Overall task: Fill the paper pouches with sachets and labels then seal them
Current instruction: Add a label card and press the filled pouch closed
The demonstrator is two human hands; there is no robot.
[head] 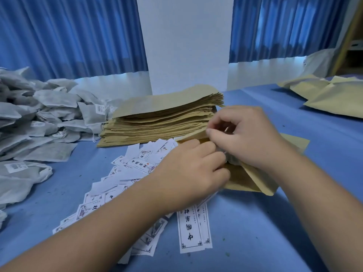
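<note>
My left hand (192,167) pinches the mouth of the paper pouch (253,177), which lies on the table (255,222) beside the labels (137,163). My right hand (241,134) closes its grip on the grey sachet (232,160) at that opening. The pouch looks thin and easily creased, so I'd hold its edges; the sachet seems soft and light.

A blue table (255,222) carries heaped sachets (39,118), a pouch stack (157,122), scattered labels (193,228) and loose pouches (330,97).

Dim, bluish light w/ glow under curtains (68,36), soft shadows, edges bowed, slight blur overall.
</note>
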